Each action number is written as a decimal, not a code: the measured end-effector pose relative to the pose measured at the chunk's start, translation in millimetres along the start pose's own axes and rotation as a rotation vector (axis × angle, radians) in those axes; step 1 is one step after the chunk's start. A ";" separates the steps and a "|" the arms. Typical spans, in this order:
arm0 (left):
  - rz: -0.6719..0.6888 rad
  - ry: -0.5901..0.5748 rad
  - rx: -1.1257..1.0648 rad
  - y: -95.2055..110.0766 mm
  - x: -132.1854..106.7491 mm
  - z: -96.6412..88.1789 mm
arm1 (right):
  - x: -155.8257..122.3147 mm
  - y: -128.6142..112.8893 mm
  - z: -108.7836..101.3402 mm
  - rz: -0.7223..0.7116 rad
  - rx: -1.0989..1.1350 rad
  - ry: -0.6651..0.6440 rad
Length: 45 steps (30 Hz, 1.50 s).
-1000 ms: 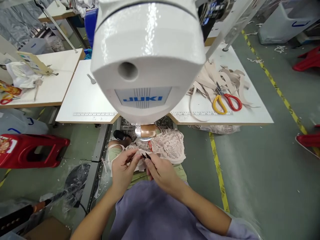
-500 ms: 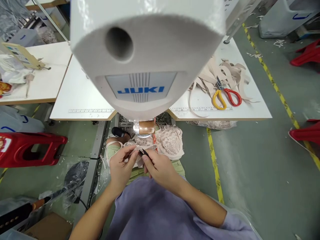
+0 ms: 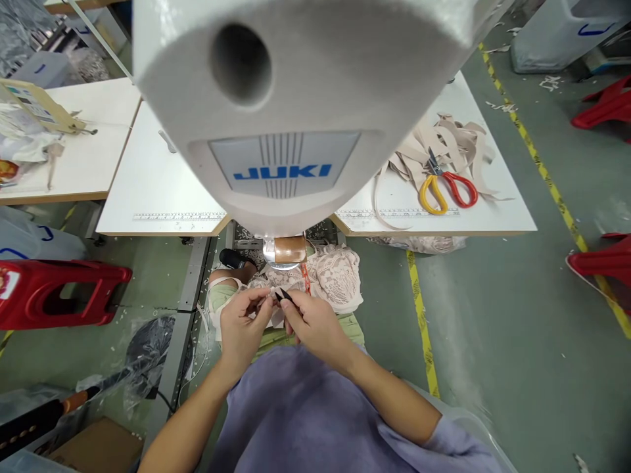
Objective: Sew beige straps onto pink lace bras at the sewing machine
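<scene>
"While the glossy white rounded machine head (image 3: 320,85) with blue lettering fills the far middle, what comes next in size?"

"The flat white tabletop (image 3: 158,177), spread left and right of it; its right part bears a tangled heap of flat beige fabric strips (image 3: 419,157)."

"And the garment?"

"That pale beige lace garment with a rounded cup (image 3: 338,279) lies over the light green-clothed lap (image 3: 351,330), beneath and just beyond the hands, its long axis running left to right. Its cup sits far and right, so the right hand is nearer to it."

"How do the hands stand?"

"The bare left hand (image 3: 244,322) pinches an edge of that garment between thumb and forefinger. The bare right hand (image 3: 315,322) curls around a tool."

"Those metal scissors with yellow and red handles (image 3: 446,187)?"

"No, they lie on the tabletop, well apart. It's a small black pointed tool (image 3: 286,297), aimed left and slightly far, just beside the left fingertips. Whether it touches cloth, I cannot tell."
</scene>
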<state>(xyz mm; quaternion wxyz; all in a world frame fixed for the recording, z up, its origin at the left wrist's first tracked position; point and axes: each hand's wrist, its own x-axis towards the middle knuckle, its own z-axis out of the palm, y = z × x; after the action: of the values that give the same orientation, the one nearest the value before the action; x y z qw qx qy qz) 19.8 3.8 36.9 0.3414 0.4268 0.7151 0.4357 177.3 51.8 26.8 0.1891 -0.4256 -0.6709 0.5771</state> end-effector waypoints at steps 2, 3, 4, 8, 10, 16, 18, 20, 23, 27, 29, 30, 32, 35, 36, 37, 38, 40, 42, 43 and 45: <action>-0.019 -0.008 -0.031 -1.8 -0.7 0.4 | 0.2 1.7 2.1 0.020 0.042 0.001; -0.032 -0.009 -0.047 -2.2 -0.9 0.4 | -0.4 2.1 3.1 0.021 0.061 0.001; -0.048 -0.012 -0.065 -2.5 -0.9 0.3 | -1.8 2.2 3.9 0.017 0.081 0.001; -0.168 -0.035 -0.189 -5.9 2.6 -1.3 | -13.2 -0.1 0.8 -0.040 0.238 0.091; -0.231 -0.035 -0.267 -9.7 5.1 -2.0 | -18.2 -1.4 -5.5 -0.077 0.325 0.225; -0.241 -0.051 -0.319 -11.6 3.7 -0.9 | -5.9 -0.9 -16.2 -0.148 -0.054 0.356; -0.208 -0.057 -0.292 -7.7 1.0 -0.3 | 2.6 0.7 -12.7 -0.195 -0.160 0.283; -0.160 -0.045 -0.231 -3.9 -1.4 0.0 | 8.4 2.8 -8.5 -0.224 -0.217 0.244; -0.051 -0.006 -0.054 -2.2 -3.5 0.8 | 11.2 6.0 -4.5 -0.243 -0.313 0.221; 0.062 -0.024 0.119 -8.8 -3.7 4.3 | 13.9 9.0 -2.8 -0.252 -0.536 0.173; 0.077 -0.051 0.145 -14.2 -2.4 5.7 | 17.7 10.5 -4.3 -0.238 -0.598 0.147; 0.067 -0.059 0.131 -17.0 -1.2 5.8 | 19.7 11.7 -6.3 -0.221 -0.574 0.132; -0.002 -0.058 0.021 -21.8 2.1 4.1 | 22.6 15.2 -12.9 -0.159 -0.377 0.094; -0.182 -0.060 -0.198 -25.8 7.9 -1.4 | 21.9 22.9 -23.4 0.012 0.210 0.025; -0.229 -0.072 -0.247 -25.9 9.4 -2.9 | 20.7 25.3 -25.0 0.053 0.422 0.025; -0.263 -0.086 -0.279 -25.6 10.5 -3.9 | 19.3 27.1 -25.1 0.068 0.609 0.049; -0.288 -0.105 -0.301 -24.7 11.2 -4.2 | 17.9 28.2 -23.9 0.058 0.753 0.075; -0.323 -0.133 -0.340 -22.4 11.9 -3.4 | 15.0 28.1 -19.8 -0.008 0.885 0.075; -0.351 -0.152 -0.369 -20.2 12.1 -2.5 | 12.4 26.6 -18.9 -0.055 0.801 -0.037; -0.361 -0.162 -0.377 -19.3 12.2 -2.7 | 11.2 26.2 -21.6 -0.066 0.650 -0.080; -0.372 -0.186 -0.384 -18.4 12.8 -5.1 | 8.8 27.9 -35.5 -0.059 0.228 -0.035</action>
<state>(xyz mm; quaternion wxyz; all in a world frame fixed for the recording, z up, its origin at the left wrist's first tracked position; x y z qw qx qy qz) 4.5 9.1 20.6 0.5544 0.2538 0.6512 0.4519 208.6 79.8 7.8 0.2414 -0.3715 -0.6163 0.6510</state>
